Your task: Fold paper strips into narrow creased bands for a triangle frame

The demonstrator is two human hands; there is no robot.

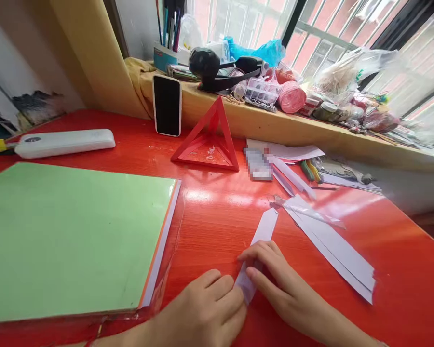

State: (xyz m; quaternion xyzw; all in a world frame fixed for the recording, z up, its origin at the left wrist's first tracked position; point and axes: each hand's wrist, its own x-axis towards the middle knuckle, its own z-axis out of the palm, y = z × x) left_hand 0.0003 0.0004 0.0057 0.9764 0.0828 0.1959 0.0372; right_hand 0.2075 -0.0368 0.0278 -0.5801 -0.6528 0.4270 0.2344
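**Narrow white paper strip (264,226) slanting beneath two bare hands on a glossy red tabletop (210,226)**

The strip's far end, cut at an angle, reaches past the right hand's fingers; its near part lies between the two hands. The right hand (271,277) rests over the strip, its fingers bent and its thumb and forefinger set slightly apart, both tips over the paper. The left hand (213,308) has its fingers curled in toward the palm beside the strip's near end; I cannot tell whether they pinch it.

To the right of the right fingers lie wider flat white paper strips (332,250), with a crumpled clear plastic piece (320,214) across their far end. Left of the left fingers is a large light-green rectangular sheet (79,236) with orange and white borders along its right side.

Well beyond the fingers stands a red triangular pyramid frame (228,127). Farther left, a white-edged black phone (167,106) leans upright, and a long rounded white case (68,143) lies past the green sheet. Far ahead of the right fingers are a green-and-yellow-handled tool (306,171) and, on the ledge, a round pink roll (291,96).
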